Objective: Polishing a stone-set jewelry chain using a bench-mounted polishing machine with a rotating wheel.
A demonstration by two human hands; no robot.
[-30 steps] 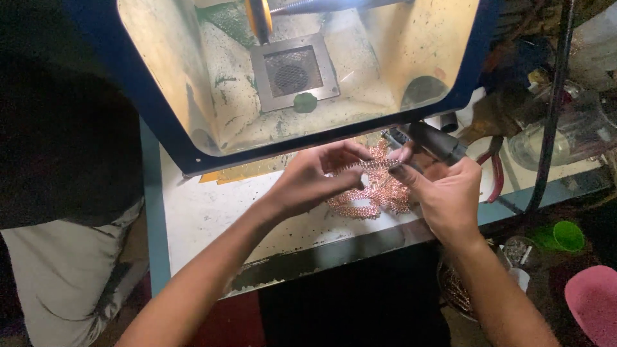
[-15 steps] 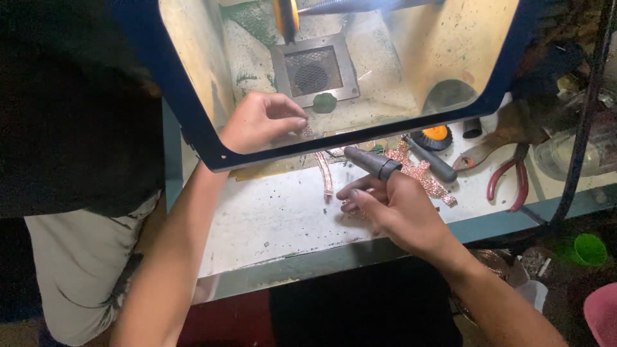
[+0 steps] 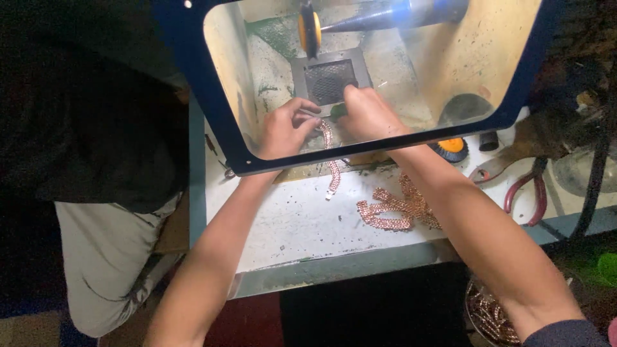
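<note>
In the head view, the grip of the left hand (image 3: 285,132) was pinched together on the upper end of a copper-coloured chain bracelet (image 3: 331,160), just left of the frame's centre, behind the clear shield. The right hand (image 3: 369,115) sat just beside it, upper centre; its fingers were curled shut around something near the chain's top, with a small green piece showing at the fingertips, though what exactly it clamped could not be told. The bracelet hung from both hands and trailed down past the shield's lower edge, its free end resting on the white table (image 3: 283,225).

Judged from this, the step looked like working the chain inside the box near the orange wheel (image 3: 309,29) at the top. Doing it well would have meant keeping the chain taut between both hands, the loose tail clear of the spinning wheel, and fingertips behind the link being worked, over the dark grille (image 3: 329,80).

A heap of similar chains (image 3: 395,209) lay on the table at lower centre-right, under the right forearm. Red-handled pliers (image 3: 524,186) lay at the right edge, and a small orange disc (image 3: 452,149) just below the shield's blue frame (image 3: 193,90).

No packages, labels or signs showed anywhere in this view.
</note>
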